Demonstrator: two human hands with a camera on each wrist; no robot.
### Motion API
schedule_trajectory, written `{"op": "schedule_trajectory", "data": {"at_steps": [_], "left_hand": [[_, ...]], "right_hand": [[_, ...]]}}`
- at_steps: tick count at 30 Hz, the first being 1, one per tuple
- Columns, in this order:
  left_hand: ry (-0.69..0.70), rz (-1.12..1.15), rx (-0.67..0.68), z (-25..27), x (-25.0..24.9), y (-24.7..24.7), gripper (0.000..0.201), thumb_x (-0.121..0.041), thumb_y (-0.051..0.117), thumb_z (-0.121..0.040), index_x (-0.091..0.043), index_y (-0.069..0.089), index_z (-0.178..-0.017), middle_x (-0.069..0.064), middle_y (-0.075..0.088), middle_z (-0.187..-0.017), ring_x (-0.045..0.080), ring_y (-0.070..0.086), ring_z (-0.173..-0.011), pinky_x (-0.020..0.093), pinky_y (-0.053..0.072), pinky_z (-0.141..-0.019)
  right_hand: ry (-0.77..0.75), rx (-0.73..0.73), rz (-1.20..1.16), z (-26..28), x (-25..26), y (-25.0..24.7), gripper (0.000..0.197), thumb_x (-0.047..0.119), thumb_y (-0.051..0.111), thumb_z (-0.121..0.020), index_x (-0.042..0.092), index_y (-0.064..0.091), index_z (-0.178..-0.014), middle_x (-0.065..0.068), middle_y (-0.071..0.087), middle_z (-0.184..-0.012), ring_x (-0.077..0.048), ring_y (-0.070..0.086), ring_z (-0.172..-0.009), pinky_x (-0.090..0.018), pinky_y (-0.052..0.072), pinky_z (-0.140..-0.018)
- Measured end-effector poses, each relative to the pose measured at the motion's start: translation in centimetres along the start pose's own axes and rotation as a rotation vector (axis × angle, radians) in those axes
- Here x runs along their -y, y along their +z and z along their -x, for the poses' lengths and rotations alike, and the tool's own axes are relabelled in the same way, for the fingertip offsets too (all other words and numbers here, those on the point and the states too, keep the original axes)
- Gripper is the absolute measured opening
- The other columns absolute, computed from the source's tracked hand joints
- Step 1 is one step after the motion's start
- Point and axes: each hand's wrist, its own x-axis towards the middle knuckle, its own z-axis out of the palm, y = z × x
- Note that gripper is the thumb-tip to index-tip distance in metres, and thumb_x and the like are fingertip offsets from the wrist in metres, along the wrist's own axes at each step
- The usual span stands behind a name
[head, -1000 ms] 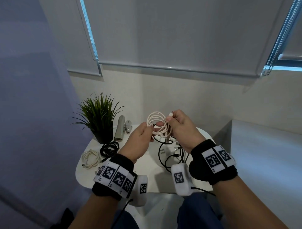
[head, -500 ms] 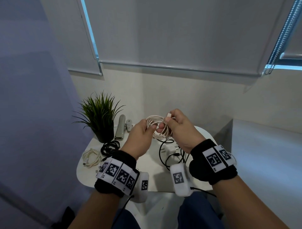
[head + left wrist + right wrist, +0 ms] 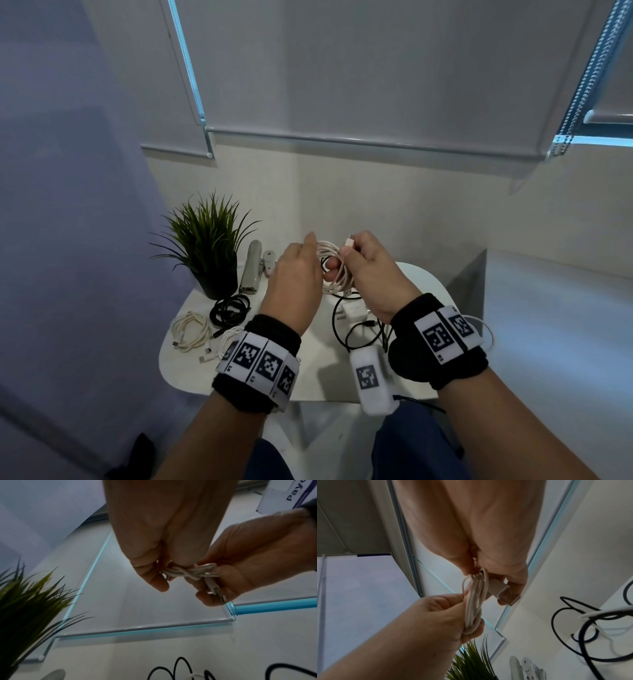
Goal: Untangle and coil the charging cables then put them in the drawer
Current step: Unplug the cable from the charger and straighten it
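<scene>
I hold a coiled white charging cable (image 3: pixel 337 270) (image 3: pixel 475 609) (image 3: pixel 190 572) in the air above the small white table (image 3: pixel 315 377). My left hand (image 3: pixel 298 274) grips the bundle of loops. My right hand (image 3: pixel 370 270) pinches the cable's white plug end (image 3: pixel 348 242) (image 3: pixel 501 589) against the coil. On the table lie a coiled white cable (image 3: pixel 190 330), a coiled black cable (image 3: pixel 230 309) and another white cable (image 3: pixel 222 346) at the left. A loose black cable (image 3: pixel 356 332) tangles around a white charger plug (image 3: pixel 352 313) under my right hand.
A potted green plant (image 3: pixel 205 246) stands at the table's back left, with a grey stapler-like tool (image 3: pixel 252 267) and a small metal piece (image 3: pixel 269 260) beside it. The wall and roller blinds (image 3: pixel 342 85) rise behind. A grey ledge (image 3: pixel 548 308) lies to the right.
My left hand has closed over the white coil and turned it, flattening the round loops into a narrow bundle. My right hand keeps pinching the plug end. The hands sit slightly higher.
</scene>
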Motion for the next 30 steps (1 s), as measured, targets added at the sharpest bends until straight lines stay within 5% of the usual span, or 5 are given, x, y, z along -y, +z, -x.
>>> {"op": "schedule_trajectory", "data": {"at_steps": [10,17,22,26,30], "left_hand": [[0.116,0.3,0.051,-0.5,0.9,-0.4,0.032,-0.012,0.047,-0.098,-0.01,0.057,-0.128,0.014,0.066,-0.104,0.021,0.06,-0.092,-0.015,0.0,-0.076],[0.102,0.393,0.034,-0.5,1.0,-0.5,0.02,-0.013,0.05,-0.096,-0.013,0.069,-0.105,0.007,0.07,-0.092,0.006,0.052,-0.078,-0.01,0.013,-0.078],[-0.037,0.697,0.157,0.0,0.3,-1.0,0.012,-0.013,0.056,-0.093,-0.012,0.067,-0.098,-0.007,0.065,-0.077,-0.023,0.05,-0.077,-0.009,0.025,-0.073],[-0.047,0.822,0.215,0.2,0.4,-0.2,0.013,-0.029,0.055,-0.087,-0.03,0.063,-0.097,-0.005,0.071,-0.094,0.006,0.064,-0.089,0.025,0.05,-0.084],[0.015,0.701,0.133,0.2,0.9,0.0,0.019,-0.023,0.049,-0.097,-0.023,0.067,-0.1,-0.004,0.067,-0.092,0.004,0.058,-0.081,0.018,0.044,-0.078]], "right_hand": [[-0.024,-0.038,-0.003,-0.1,-0.2,-0.6,0.016,0.007,0.04,-0.099,0.017,0.042,-0.088,-0.011,0.057,-0.075,-0.017,0.059,-0.052,-0.033,0.048,-0.053],[0.006,-0.059,-0.069,-0.4,-0.4,-0.5,0.015,0.006,0.043,-0.098,0.016,0.046,-0.086,-0.012,0.058,-0.075,-0.017,0.059,-0.051,-0.036,0.051,-0.057],[-0.035,-0.092,0.042,-0.5,-0.4,-0.6,0.015,0.007,0.043,-0.098,0.015,0.045,-0.086,-0.01,0.056,-0.064,-0.013,0.055,-0.047,-0.025,0.046,-0.047],[-0.037,-0.22,0.064,-1.3,-0.6,-1.1,0.013,0.014,0.043,-0.098,0.017,0.044,-0.086,-0.01,0.057,-0.075,-0.026,0.057,-0.062,-0.04,0.051,-0.058],[0.01,-0.267,-0.013,-1.5,-0.9,-1.4,0.009,0.016,0.042,-0.099,0.017,0.043,-0.089,-0.012,0.061,-0.077,-0.035,0.061,-0.069,-0.043,0.051,-0.059]]}}
